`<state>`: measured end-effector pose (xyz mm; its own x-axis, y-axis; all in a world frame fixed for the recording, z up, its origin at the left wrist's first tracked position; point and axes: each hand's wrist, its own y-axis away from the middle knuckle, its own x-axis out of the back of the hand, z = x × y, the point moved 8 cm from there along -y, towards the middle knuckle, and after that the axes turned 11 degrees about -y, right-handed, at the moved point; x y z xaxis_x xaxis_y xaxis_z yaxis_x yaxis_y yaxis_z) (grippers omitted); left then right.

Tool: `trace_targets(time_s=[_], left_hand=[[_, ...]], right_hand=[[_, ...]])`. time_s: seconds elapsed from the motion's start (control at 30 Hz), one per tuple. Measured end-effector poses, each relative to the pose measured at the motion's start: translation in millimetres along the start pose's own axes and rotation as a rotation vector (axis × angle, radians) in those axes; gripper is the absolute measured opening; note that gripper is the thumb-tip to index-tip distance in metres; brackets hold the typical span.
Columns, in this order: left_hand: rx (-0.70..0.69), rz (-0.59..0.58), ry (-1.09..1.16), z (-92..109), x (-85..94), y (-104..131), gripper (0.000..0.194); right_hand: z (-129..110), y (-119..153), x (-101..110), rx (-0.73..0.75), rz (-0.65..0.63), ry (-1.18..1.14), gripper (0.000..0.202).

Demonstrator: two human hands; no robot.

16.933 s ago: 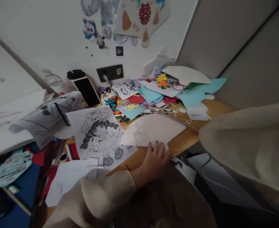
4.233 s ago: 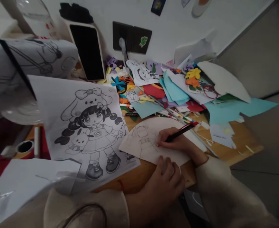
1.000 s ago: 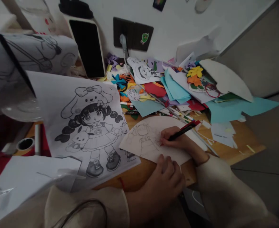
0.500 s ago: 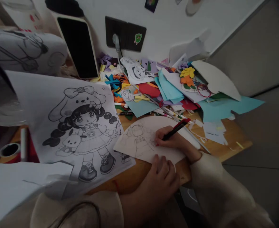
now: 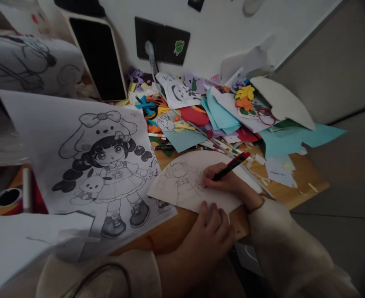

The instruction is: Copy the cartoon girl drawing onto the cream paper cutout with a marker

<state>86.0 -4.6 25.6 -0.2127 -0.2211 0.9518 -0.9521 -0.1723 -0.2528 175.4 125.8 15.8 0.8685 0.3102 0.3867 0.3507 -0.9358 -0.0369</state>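
A black pen with a red end (image 5: 232, 166) is held in my right hand (image 5: 221, 180), its tip at a white fan-shaped paper (image 5: 188, 194). Faint lines of a figure show on that paper. My left hand (image 5: 211, 229) rests at the paper's lower edge, fingers bent and slightly apart, holding nothing. To the left lies a large sheet (image 5: 42, 136) with a printed drawing of a girl with dark braids and a dog-eared hat.
A phone (image 5: 98, 58) leans upright at the back left. Coloured paper scraps (image 5: 194, 116), pens and cut flowers (image 5: 245, 93) heap along the wall. A tape roll (image 5: 8, 197) sits at the left. The desk edge (image 5: 309, 194) ends at the right.
The view has shifted slightly, so the phone and printed sheet sit a little farther left. Both hands stay nearly in place, with the pen still gripped.
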Motion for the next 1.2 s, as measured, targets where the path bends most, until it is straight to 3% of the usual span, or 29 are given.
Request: trace_targets(time_s=[0.53,1.2], left_hand=[[-0.003,-0.001,0.018,1.2,-1.3,-0.2,0.05],[0.001,0.006,0.007,0.6,-0.6,-0.4,0.049]], right_hand=[[-1.5,-0.4,-0.9,0.073,-0.012,-0.055,0.031],[2.2,1.2,-2.9,-0.024,-0.039,-0.04,0.028]])
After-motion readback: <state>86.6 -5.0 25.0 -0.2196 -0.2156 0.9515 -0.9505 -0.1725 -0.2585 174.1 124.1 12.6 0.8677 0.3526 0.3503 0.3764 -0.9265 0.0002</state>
